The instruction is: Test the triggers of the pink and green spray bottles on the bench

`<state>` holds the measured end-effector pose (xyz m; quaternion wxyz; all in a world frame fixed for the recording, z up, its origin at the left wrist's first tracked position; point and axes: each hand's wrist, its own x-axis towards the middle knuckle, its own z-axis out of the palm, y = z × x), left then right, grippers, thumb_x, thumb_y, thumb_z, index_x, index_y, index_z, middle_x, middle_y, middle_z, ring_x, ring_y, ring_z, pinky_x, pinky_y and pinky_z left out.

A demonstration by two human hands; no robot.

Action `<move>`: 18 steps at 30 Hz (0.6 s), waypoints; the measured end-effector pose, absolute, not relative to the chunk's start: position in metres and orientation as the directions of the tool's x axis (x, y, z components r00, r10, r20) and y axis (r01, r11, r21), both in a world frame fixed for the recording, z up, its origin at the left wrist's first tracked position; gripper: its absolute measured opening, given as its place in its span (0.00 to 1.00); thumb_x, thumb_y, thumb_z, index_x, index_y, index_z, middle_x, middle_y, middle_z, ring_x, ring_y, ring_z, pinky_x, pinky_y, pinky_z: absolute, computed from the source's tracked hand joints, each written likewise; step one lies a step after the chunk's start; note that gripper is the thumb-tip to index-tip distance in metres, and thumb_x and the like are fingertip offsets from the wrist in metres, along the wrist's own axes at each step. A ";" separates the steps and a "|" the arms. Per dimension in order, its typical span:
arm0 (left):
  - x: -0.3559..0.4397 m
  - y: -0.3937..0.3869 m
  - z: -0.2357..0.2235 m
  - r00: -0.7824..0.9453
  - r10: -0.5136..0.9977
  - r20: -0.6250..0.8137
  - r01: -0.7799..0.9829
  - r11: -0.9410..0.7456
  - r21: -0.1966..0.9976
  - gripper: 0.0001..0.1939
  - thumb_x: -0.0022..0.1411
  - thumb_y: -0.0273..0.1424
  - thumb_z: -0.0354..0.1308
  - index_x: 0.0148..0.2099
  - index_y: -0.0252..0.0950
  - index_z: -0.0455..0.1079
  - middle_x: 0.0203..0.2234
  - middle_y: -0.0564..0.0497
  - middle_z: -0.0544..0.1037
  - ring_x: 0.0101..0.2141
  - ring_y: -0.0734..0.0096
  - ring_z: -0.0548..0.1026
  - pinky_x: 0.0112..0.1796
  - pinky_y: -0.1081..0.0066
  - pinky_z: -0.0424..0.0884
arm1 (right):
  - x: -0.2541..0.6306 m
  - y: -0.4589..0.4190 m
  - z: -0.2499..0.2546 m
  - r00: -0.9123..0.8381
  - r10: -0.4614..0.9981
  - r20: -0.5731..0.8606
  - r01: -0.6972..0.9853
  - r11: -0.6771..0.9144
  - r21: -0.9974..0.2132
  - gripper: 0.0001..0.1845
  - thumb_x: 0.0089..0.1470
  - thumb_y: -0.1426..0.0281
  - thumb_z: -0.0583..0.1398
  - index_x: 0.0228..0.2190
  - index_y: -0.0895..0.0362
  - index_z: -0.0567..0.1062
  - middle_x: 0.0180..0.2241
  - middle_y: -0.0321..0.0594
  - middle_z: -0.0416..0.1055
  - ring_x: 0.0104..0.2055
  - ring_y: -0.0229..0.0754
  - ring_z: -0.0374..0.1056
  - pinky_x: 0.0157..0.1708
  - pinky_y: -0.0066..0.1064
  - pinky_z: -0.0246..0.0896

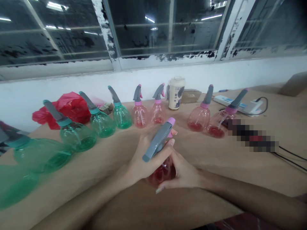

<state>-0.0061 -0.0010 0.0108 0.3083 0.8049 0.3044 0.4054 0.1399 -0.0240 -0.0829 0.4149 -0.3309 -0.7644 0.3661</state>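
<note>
Both my hands are on a pink spray bottle (159,177) with a grey and pink trigger head, in the middle of the table. My left hand (146,156) is closed round the neck below the trigger head; some of its fingers are hidden behind it. Round the right side of the bottle's body wraps my right hand (183,169), thumb low at the front. Dark red liquid shows through the bottle. Beyond my hands stand more pink spray bottles, among them one at the back (158,111) and one at the right (198,118), each with some red liquid inside.
Green spray bottles (102,123) line the left side, beside a red plastic bag (72,107). At the back stand a lidded paper cup (177,94) and a cardboard box (191,95). A white power strip (237,103) and black cables (291,158) lie at right.
</note>
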 end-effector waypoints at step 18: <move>-0.005 -0.002 0.015 0.493 0.738 0.461 0.235 -0.623 0.746 0.02 0.57 0.30 0.54 0.33 0.38 0.65 0.27 0.53 0.72 0.27 0.71 0.71 0.32 0.68 0.71 | 0.141 -0.023 -0.083 -0.440 0.808 0.391 0.242 0.526 -0.815 0.60 0.30 0.55 0.73 0.60 0.53 0.52 0.58 0.50 0.58 0.60 0.60 0.55 0.58 0.54 0.52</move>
